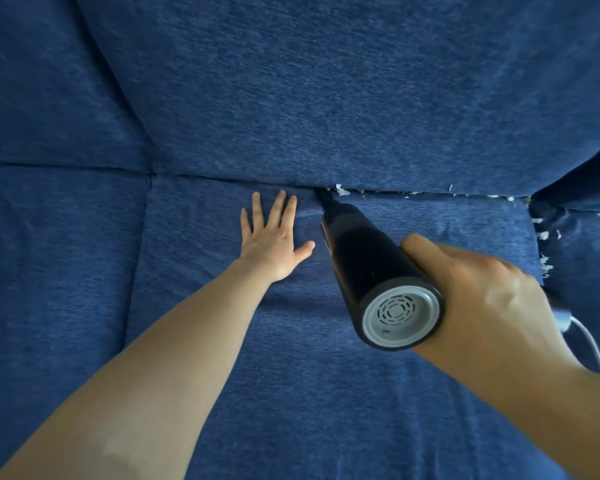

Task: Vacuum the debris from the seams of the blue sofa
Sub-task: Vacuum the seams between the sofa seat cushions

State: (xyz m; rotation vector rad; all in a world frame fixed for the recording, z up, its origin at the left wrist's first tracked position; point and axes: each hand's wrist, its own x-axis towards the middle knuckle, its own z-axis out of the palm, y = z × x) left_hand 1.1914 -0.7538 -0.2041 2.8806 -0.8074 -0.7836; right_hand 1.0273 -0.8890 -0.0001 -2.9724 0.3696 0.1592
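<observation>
Blue sofa [326,98] is filling the view. Right hand [478,292] is clenching the handheld vacuum [371,265], nozzle digging into the back seam [413,192] where white debris [342,191] is sitting. Left hand [274,233], released flat, is pressing the seat cushion [222,358], likely widening the seam. No containers showing.

The left hand [274,237] is lying flat, palm down, with its fingers [281,206] spread out and pointing away from the person. The thumb is sticking out to the right. The left arm is reaching forward, bare and straight. The right hand [478,292] is curling tight around the black vacuum [371,268], with the knuckles facing up. The right arm is coming in from the lower right, bare too.
</observation>
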